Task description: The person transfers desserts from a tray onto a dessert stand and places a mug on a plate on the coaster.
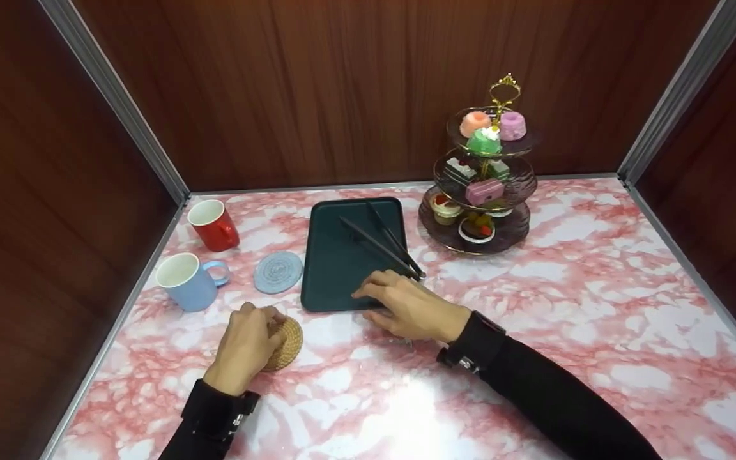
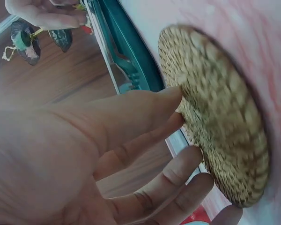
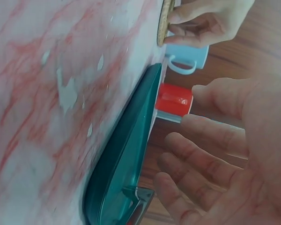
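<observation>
Brown wood-grain panels (image 1: 342, 96) are set behind and on both sides of a pink-and-white marbled table (image 1: 566, 306). Towards the back right, a three-tiered stand (image 1: 517, 225) is placed. Just left of it, a dark green tray (image 1: 336, 268) is laid flat. Above the tray's near right corner, the right hand (image 1: 406, 306) is held with its fingers loosely spread. Dark tongs (image 1: 381, 248) are rested on the tray, their joined end at its right rim. On the left, a blue mug (image 1: 192, 285) is stood in front of a red mug (image 1: 216, 231). Near the tray's front left corner, a woven coaster (image 1: 289, 345) is pinched by the bent fingers and thumb of the left hand (image 1: 245, 342); behind it, a grey-blue coaster (image 1: 278, 271) is laid. Small cakes (image 1: 485, 191) are carried on every tier.
</observation>
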Demonstrator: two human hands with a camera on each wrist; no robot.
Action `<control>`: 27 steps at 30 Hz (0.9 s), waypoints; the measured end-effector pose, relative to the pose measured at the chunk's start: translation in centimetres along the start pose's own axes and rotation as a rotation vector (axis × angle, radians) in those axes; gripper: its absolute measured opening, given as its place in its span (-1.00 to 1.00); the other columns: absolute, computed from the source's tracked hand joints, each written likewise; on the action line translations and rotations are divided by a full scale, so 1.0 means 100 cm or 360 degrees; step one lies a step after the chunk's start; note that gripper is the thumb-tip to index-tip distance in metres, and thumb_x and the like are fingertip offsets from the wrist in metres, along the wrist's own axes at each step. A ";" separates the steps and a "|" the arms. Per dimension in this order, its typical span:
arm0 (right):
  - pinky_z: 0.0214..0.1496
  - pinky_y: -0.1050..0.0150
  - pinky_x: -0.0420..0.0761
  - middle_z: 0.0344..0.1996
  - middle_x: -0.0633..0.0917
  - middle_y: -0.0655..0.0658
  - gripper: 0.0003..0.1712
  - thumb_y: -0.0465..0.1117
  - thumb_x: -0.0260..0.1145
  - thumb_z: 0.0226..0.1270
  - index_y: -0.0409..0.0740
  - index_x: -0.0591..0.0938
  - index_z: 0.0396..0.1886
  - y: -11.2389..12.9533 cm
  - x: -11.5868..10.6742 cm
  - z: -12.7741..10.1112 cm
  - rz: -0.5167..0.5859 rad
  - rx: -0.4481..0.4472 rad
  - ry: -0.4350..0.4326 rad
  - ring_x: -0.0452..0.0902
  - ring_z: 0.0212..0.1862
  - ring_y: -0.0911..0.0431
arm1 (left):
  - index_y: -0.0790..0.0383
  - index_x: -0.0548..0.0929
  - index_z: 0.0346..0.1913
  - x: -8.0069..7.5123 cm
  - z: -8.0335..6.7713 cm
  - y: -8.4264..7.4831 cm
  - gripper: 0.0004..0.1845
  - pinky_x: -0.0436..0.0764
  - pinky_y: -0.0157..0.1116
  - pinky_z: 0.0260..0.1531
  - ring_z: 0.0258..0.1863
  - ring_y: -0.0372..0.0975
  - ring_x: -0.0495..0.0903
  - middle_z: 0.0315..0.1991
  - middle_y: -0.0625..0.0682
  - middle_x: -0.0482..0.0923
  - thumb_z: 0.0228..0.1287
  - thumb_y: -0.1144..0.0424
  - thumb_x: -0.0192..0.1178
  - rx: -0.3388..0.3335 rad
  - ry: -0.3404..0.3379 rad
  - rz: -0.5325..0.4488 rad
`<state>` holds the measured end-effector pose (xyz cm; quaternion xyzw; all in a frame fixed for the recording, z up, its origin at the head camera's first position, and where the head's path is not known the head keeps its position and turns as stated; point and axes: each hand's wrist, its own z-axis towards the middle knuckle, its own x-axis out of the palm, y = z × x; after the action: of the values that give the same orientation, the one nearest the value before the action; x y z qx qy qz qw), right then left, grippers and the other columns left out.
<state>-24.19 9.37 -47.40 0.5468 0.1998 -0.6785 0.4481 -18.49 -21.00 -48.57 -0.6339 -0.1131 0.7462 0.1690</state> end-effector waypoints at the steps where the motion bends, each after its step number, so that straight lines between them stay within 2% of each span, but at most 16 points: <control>1: 0.00 0.30 0.49 0.00 0.50 0.09 -0.58 0.04 0.18 0.25 0.22 0.48 0.13 0.001 0.001 0.000 -0.0003 -0.0002 0.0010 0.39 0.00 0.26 | 0.01 0.71 -0.24 0.000 -0.001 -0.002 -0.76 0.50 -0.11 -0.26 -0.24 0.06 0.48 -0.33 0.11 0.49 -0.08 0.19 0.38 0.0015 -0.0008 0.0006; 5: 0.02 0.30 0.48 -0.01 0.50 0.09 -0.59 0.03 0.17 0.25 0.18 0.50 0.11 0.006 0.004 0.002 -0.0024 -0.0021 0.0030 0.40 -0.01 0.26 | -0.02 0.72 -0.25 0.002 -0.005 -0.009 -0.74 0.51 -0.10 -0.24 -0.24 0.10 0.46 -0.31 0.11 0.47 -0.11 0.16 0.42 0.0065 -0.0026 0.0020; 10: 0.06 0.33 0.46 -0.04 0.51 0.09 -0.61 0.01 0.19 0.23 0.15 0.52 0.08 0.013 0.009 0.003 -0.0029 -0.0085 0.0029 0.40 -0.01 0.26 | -0.05 0.72 -0.21 0.006 -0.009 -0.018 -0.71 0.51 -0.10 -0.18 -0.18 0.07 0.46 -0.25 0.09 0.49 -0.10 0.17 0.42 0.0067 0.0024 0.0012; 18: 0.00 0.34 0.45 -0.03 0.52 0.11 -0.63 -0.05 0.27 0.14 0.13 0.57 0.00 0.019 0.016 0.003 0.0016 -0.0169 0.0073 0.40 -0.04 0.24 | -0.07 0.71 -0.14 0.013 -0.016 -0.034 -0.65 0.55 -0.17 -0.23 -0.24 -0.05 0.53 -0.27 0.04 0.50 -0.10 0.16 0.43 0.0169 0.0067 0.0028; 27: -0.05 0.35 0.48 -0.05 0.51 0.13 -0.64 -0.04 0.31 0.12 0.10 0.59 -0.04 0.021 0.018 -0.003 0.0001 -0.0161 0.0092 0.39 -0.08 0.24 | 0.03 0.68 -0.09 0.024 -0.015 -0.052 -0.61 0.54 -0.23 -0.30 -0.27 -0.11 0.49 -0.25 0.04 0.48 -0.10 0.18 0.40 0.0281 0.0081 -0.0025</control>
<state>-22.33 7.83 -48.66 0.5429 0.2466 -0.6513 0.4694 -16.73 -15.32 -48.99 -0.6343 -0.0476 0.7356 0.2329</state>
